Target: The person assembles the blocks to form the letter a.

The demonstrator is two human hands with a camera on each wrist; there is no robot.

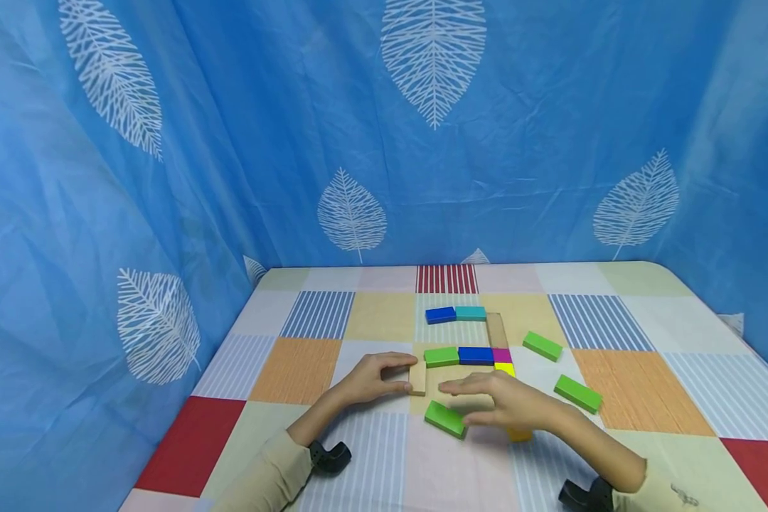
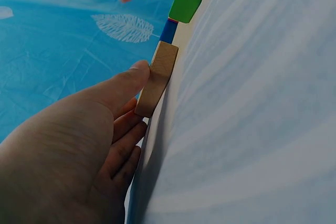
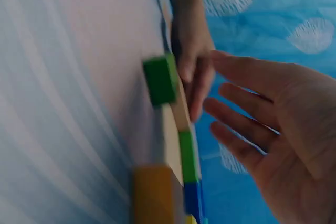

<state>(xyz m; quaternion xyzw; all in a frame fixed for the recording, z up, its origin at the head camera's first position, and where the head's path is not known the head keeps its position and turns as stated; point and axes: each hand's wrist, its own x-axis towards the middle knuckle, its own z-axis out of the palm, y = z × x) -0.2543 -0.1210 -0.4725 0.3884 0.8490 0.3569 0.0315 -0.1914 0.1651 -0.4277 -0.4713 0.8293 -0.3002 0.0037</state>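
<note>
My left hand pinches a plain wooden block between thumb and fingers; the thumb lies along one end of the block in the left wrist view. That block stands at the left end of a row made of a green block, a blue block and a magenta block. With spread, relaxed fingers, my right hand hovers empty just right of a loose green block. A yellow block and an orange-yellow block are partly hidden by it.
Behind the row lie a dark blue block, a teal block and a second wooden block. To the right are two loose green blocks, one farther and one nearer. Blue leaf-print curtains enclose the patchwork-covered table.
</note>
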